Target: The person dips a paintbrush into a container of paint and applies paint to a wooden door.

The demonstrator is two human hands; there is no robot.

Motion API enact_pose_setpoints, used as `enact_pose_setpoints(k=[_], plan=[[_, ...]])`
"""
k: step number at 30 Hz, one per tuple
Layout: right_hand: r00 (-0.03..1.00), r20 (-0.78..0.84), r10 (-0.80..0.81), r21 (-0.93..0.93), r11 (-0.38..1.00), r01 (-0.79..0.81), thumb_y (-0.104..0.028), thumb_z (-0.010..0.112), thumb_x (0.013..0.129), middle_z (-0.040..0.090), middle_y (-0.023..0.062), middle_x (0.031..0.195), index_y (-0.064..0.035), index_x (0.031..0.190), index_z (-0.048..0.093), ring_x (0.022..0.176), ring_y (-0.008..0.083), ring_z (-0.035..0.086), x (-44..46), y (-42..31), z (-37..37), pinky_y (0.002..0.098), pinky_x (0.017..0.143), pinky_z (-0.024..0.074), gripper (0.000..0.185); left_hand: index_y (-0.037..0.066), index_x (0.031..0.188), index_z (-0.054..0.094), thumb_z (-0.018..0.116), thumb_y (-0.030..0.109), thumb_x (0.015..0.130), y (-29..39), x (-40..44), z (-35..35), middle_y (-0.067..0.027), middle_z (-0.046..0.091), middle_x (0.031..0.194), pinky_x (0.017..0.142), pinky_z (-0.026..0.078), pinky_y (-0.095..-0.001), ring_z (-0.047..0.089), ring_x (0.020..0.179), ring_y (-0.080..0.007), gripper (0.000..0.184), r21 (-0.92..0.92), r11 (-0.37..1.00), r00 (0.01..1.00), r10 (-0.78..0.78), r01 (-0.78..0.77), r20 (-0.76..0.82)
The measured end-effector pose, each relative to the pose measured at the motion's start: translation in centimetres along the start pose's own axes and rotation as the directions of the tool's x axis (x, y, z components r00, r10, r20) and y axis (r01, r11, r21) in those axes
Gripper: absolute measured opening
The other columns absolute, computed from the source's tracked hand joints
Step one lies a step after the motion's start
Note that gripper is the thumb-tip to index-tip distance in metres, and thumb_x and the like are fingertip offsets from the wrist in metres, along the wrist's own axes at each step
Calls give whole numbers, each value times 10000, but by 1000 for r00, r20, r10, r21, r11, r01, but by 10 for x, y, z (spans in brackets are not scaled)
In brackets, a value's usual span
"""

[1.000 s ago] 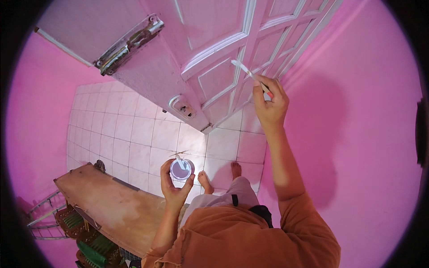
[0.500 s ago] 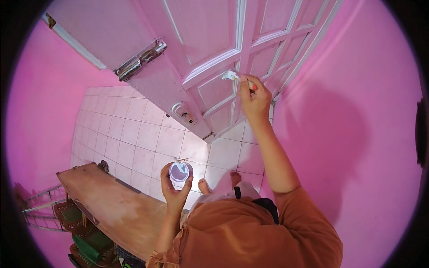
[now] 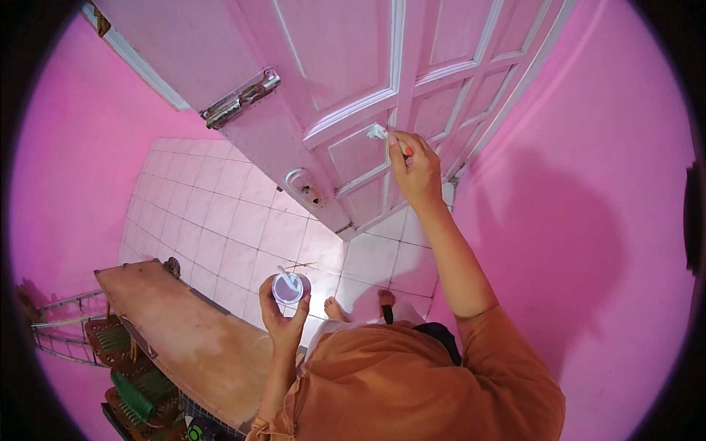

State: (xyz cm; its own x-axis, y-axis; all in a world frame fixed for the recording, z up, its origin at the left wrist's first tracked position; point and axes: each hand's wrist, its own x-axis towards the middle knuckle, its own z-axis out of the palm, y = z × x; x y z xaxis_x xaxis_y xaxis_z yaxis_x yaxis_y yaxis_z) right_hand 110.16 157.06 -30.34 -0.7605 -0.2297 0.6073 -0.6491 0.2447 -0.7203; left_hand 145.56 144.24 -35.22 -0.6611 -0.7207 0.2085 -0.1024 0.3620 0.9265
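My left hand (image 3: 283,317) grips a small round cup (image 3: 287,288) from below and the sides; pale paint and a white stick show inside it. My right hand (image 3: 416,167) pinches a paintbrush (image 3: 378,132), whose white, paint-covered bristles point left at the moulding of a lower door panel. Whether the bristles touch the wood is hard to tell. The panelled pink door (image 3: 346,95) has white-edged mouldings, a metal bolt (image 3: 241,98) and a handle plate (image 3: 304,188).
A brown wooden table (image 3: 184,334) stands at lower left, beside chairs (image 3: 140,397) and a ladder (image 3: 66,323). Pink walls (image 3: 573,220) rise on both sides. My bare feet (image 3: 334,309) are on the tiled floor (image 3: 213,213).
My right hand has moved left and slightly down, bringing the brush beside the panel moulding. The view has shifted a little. My left hand still holds the cup, now slightly lower left.
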Motion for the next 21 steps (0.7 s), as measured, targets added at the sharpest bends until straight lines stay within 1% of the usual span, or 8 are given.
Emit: enact_pose_setpoints(k=[2,4,7,11,15,17,20,21], plan=[[1000,14,-19,-31,999,20,-209,691,1003,706,147,933,-52,1120,729,775,327,690,-9,-4,-10,403,696,555,199,7,1364,503,865,45,799,-2,-4,0,-122,544,1333,1112,425,-382,551,1252,-242,673,-8,1000,1000,-14,14,-25],[995,94,41,-38,999,-37,-192,685,1005,697,145,926,-55,1126,728,777,332,689,-26,7,-12,409,695,560,188,7,1364,504,866,46,798,-4,-5,0,-122,543,1335,1113,424,-383,550,1252,-243,673,-6,1000,999,-2,2,-35],[981,187,48,-77,996,-34,-170,693,997,682,137,915,-57,1131,726,764,328,685,-40,36,4,410,680,557,178,7,1362,507,867,46,799,-2,-7,-2,-122,540,1340,1116,420,-382,547,1254,-243,670,-11,1000,999,-2,2,-36],[982,183,-44,-83,995,60,-156,699,989,681,133,917,-56,1131,723,752,327,683,-28,42,13,412,675,558,176,13,1396,483,846,53,840,0,-7,-5,-96,542,1324,1135,404,-390,541,1254,-211,665,34,999,1000,24,-24,-15],[987,83,-134,-55,989,139,-151,703,982,683,135,920,-52,1125,722,764,327,687,-4,5,-9,410,673,557,175,12,1396,486,850,63,842,2,-8,-3,-95,545,1316,1135,403,-389,541,1254,-211,664,3,1000,1000,1,-1,-26],[988,42,-148,-39,988,150,-151,704,982,682,135,922,-50,1123,721,771,326,688,-6,2,-16,410,671,555,174,4,1348,516,864,36,797,2,-7,-3,-115,540,1322,1112,413,-370,538,1244,-233,652,7,1000,1000,-11,11,-26],[987,147,-70,-77,994,82,-158,702,986,687,131,934,-51,1128,722,785,326,689,-19,21,-19,410,681,558,179,3,1348,515,867,41,796,-3,-9,-4,-115,541,1321,1106,420,-368,541,1239,-231,656,-12,1000,999,-14,14,-33],[972,233,-30,-110,992,57,-162,701,987,692,131,944,-51,1127,722,795,326,693,-25,34,-14,410,691,562,180,3,1348,515,867,41,796,-3,-10,-5,-115,541,1321,1106,420,-368,541,1239,-231,656,-13,1000,999,-14,13,-35]])
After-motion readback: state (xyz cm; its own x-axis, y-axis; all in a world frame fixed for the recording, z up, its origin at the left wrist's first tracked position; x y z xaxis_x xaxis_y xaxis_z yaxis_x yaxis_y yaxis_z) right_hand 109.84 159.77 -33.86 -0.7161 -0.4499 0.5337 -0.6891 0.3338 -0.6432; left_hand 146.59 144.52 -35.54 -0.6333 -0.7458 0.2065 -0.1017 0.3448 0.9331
